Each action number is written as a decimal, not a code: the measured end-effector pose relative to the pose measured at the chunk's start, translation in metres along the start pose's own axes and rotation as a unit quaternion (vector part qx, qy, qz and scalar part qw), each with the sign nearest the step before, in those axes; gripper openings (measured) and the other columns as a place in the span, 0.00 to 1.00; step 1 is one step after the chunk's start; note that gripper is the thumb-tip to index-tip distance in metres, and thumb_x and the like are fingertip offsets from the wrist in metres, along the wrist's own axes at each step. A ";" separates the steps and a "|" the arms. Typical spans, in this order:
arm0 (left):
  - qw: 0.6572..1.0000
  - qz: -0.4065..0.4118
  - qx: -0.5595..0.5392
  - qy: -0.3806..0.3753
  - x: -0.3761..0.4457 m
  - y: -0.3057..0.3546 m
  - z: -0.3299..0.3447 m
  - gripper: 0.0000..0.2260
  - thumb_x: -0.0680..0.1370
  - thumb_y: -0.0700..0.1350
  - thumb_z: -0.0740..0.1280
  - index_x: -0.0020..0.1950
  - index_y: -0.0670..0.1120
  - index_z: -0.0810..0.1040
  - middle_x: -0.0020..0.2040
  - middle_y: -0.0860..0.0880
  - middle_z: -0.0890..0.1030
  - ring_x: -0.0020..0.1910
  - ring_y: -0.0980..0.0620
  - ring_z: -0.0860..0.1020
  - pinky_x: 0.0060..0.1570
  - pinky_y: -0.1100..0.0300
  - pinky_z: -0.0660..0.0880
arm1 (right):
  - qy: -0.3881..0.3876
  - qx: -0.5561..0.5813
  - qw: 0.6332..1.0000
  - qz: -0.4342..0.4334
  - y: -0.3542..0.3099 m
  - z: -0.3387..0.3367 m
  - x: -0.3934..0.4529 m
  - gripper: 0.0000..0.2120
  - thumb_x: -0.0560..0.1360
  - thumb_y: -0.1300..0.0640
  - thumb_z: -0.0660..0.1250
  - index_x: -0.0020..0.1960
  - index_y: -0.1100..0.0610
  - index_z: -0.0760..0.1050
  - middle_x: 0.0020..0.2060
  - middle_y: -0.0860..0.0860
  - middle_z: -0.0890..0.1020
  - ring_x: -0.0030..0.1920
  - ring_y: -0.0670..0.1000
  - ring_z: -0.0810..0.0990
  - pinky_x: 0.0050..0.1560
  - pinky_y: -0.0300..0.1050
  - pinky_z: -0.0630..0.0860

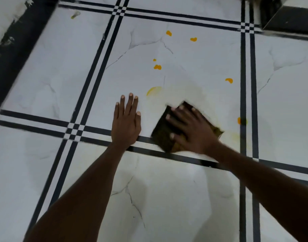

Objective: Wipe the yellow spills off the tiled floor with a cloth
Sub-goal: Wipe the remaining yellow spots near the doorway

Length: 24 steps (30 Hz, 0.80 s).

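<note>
A dark folded cloth (162,130), stained yellow at its near edge, lies flat on the white marbled floor tile (80,67). My right hand (189,128) presses on it with fingers spread and straight. My left hand (126,121) rests flat on the tile just left of the cloth, fingers straight. Several yellow spills dot the tile beyond the cloth: a smeared arc (153,90), a blob (157,67), two drops (169,33) (193,39) farther off, one at the right (229,80) and one by the black lines (240,121). A faint yellowish smear spreads above the cloth.
Black double lines (247,84) cross the floor in a grid. A dark skirting and a white wall (8,32) run along the left. A dark box-like object (287,16) stands at the top right. A small greenish mark (74,15) lies at the far left.
</note>
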<state>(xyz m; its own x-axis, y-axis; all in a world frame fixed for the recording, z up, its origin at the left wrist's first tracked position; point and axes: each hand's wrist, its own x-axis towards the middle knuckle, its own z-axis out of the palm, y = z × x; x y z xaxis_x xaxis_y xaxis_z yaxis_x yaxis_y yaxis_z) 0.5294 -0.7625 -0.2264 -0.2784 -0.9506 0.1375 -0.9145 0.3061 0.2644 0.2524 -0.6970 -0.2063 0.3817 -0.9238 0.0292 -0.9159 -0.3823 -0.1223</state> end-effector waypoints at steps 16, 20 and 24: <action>1.000 0.003 -0.010 -0.013 0.000 -0.001 0.001 0.25 0.88 0.50 0.47 0.86 0.46 0.56 0.86 0.46 0.55 0.86 0.42 0.51 0.84 0.43 0.52 | 0.013 0.016 0.977 0.213 0.063 -0.010 0.017 0.32 0.84 0.34 0.48 0.85 0.44 0.54 0.85 0.53 0.54 0.85 0.58 0.51 0.82 0.68 0.49; 1.000 0.003 -0.012 -0.024 0.001 -0.002 0.001 0.26 0.88 0.51 0.47 0.86 0.46 0.55 0.86 0.46 0.55 0.86 0.42 0.50 0.84 0.42 0.52 | 0.024 0.004 0.993 0.112 0.001 0.000 0.020 0.30 0.84 0.38 0.52 0.84 0.47 0.59 0.84 0.55 0.58 0.85 0.59 0.54 0.81 0.69 0.52; 0.998 -0.003 -0.047 -0.045 0.004 0.003 -0.005 0.29 0.86 0.55 0.46 0.86 0.45 0.55 0.86 0.45 0.54 0.86 0.40 0.49 0.83 0.38 0.49 | 0.003 0.005 0.999 0.031 0.016 -0.010 -0.074 0.31 0.85 0.38 0.55 0.84 0.46 0.56 0.85 0.50 0.54 0.86 0.53 0.49 0.83 0.63 0.49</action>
<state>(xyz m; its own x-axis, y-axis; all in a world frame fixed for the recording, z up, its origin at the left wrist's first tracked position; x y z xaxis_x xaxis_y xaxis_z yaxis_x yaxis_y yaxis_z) 0.5271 -0.7654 -0.2203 -0.3015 -0.9521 0.0503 -0.8863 0.2993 0.3535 0.2081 -0.6353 -0.2009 0.3228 -0.9461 0.0278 -0.9368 -0.3236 -0.1334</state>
